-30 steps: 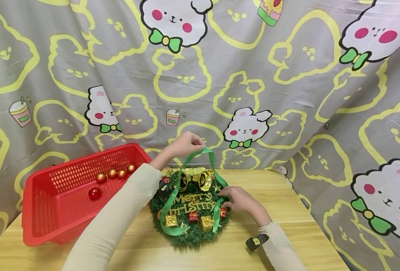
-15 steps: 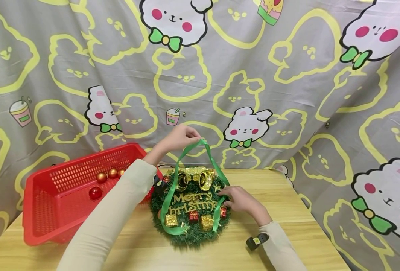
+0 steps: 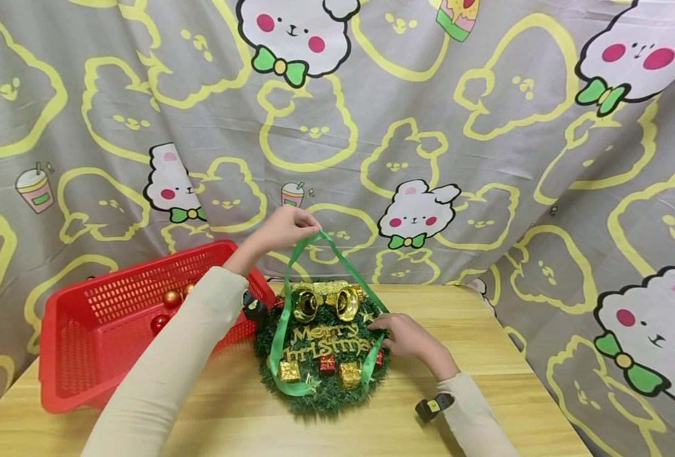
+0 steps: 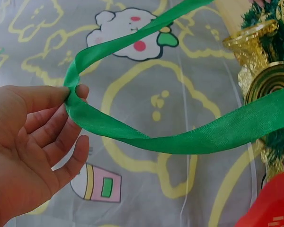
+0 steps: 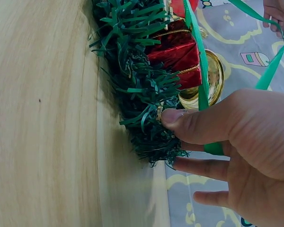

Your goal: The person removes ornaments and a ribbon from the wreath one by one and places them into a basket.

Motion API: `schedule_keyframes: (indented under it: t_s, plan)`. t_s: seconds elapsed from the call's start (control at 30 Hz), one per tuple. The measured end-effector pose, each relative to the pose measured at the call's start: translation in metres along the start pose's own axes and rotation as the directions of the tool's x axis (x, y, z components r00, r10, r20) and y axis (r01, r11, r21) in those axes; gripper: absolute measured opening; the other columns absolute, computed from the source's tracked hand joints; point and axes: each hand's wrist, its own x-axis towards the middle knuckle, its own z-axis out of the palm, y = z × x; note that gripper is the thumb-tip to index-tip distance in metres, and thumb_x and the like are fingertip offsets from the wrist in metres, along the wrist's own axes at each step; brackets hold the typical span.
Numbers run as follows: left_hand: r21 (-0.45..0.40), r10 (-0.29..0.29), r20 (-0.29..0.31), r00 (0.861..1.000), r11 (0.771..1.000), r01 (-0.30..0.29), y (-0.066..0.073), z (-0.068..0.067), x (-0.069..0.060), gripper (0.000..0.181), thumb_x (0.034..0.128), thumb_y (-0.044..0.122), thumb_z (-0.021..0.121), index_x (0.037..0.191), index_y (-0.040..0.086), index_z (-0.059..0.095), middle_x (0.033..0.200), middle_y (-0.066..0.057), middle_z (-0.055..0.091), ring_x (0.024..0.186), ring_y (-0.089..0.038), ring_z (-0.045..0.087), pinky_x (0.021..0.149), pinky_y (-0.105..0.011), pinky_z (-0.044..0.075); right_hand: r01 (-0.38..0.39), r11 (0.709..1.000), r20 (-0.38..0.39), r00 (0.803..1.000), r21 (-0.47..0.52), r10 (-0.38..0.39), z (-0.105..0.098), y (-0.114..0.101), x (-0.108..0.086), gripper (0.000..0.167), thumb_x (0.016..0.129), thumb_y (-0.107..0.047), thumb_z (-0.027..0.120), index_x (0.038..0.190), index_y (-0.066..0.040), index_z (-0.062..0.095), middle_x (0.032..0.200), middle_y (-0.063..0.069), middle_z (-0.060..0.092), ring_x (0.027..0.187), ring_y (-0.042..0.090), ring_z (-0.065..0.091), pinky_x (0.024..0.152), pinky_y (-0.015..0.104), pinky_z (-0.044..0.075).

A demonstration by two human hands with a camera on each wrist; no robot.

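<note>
A green Christmas wreath (image 3: 321,401) lies on the table, decorated with gold bells, gift boxes and gold lettering. Above its far edge, my left hand (image 3: 287,226) pinches a green ribbon (image 3: 280,330) between thumb and index finger and lifts it into a tall loop. The left wrist view shows the ribbon (image 4: 189,144) folding at those fingertips. Beside the wreath's right edge is my right hand (image 3: 410,338). In the right wrist view its thumb and fingers grip the foliage edge (image 5: 146,127), while the ribbon (image 5: 203,80) passes behind the thumb; the index fingertip is mostly hidden.
To the left stands a red perforated basket (image 3: 63,355) holding gold balls (image 3: 172,298) and a shiny red ball (image 3: 159,324); the left sleeve hides part of it. The wooden table (image 3: 474,387) meets a patterned curtain (image 3: 503,158) at the back and right.
My left hand has moved left and slightly up, drawing the top of the ribbon loop along. The right hand and the wreath have stayed in place.
</note>
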Motion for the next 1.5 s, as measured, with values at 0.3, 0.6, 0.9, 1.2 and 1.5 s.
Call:
schedule_keyframes:
  t_s: [0.3,0.6,0.9,1.2,1.5]
  plan:
    - [0.09,0.055,0.187,0.981,0.993,-0.072,-0.014,-0.024,-0.014,0.014,0.0971,0.008,0.067,0.099,0.0,0.078,0.092,-0.012,0.078,0.08,-0.014,0.069,0.075,-0.027,0.052,-0.02,1.0,0.011,1.0,0.009,0.02,0.0,-0.002,0.0,0.046,0.083,0.011,0.066,0.126,-0.004,0.071,0.135,0.022,0.064,0.118,0.04,0.065,0.083,0.04,0.049]
    - [0.165,-0.012,0.401,0.916,0.984,-0.059,-0.024,-0.04,-0.026,0.014,0.0949,0.002,0.068,0.102,-0.002,0.079,0.1,-0.015,0.078,0.087,-0.018,0.07,0.08,-0.031,0.057,-0.021,1.0,-0.002,1.0,0.012,0.021,0.0,-0.003,-0.001,0.045,0.083,0.011,0.067,0.126,-0.003,0.071,0.133,0.02,0.066,0.127,0.04,0.061,0.099,0.051,0.053]
    - [0.227,-0.001,0.298,0.955,0.972,-0.069,-0.025,-0.045,-0.029,0.012,0.0956,0.008,0.069,0.091,0.002,0.079,0.088,-0.009,0.076,0.075,-0.011,0.061,0.073,-0.028,0.049,-0.017,1.0,0.008,1.0,0.016,0.017,0.0,-0.001,0.0,0.046,0.083,0.011,0.065,0.127,-0.002,0.07,0.134,0.022,0.065,0.129,0.042,0.059,0.103,0.053,0.051]
    - [0.172,0.024,0.13,0.991,0.984,-0.047,-0.017,-0.04,-0.019,0.015,0.0984,0.013,0.067,0.095,0.002,0.077,0.088,-0.012,0.075,0.077,-0.02,0.063,0.073,-0.031,0.048,-0.024,0.999,0.015,1.0,0.023,0.024,0.0,0.0,0.001,0.046,0.084,0.009,0.066,0.128,-0.005,0.07,0.137,0.022,0.063,0.129,0.04,0.059,0.087,0.042,0.051]
    - [0.112,0.03,0.028,0.999,0.993,-0.032,-0.003,-0.036,-0.011,0.016,0.0994,0.013,0.065,0.097,0.001,0.076,0.082,-0.01,0.071,0.065,-0.016,0.049,0.067,-0.03,0.042,-0.011,1.0,0.009,1.0,0.006,0.011,0.001,0.0,0.001,0.046,0.084,0.009,0.067,0.127,-0.003,0.07,0.136,0.021,0.064,0.127,0.039,0.061,0.097,0.048,0.053]
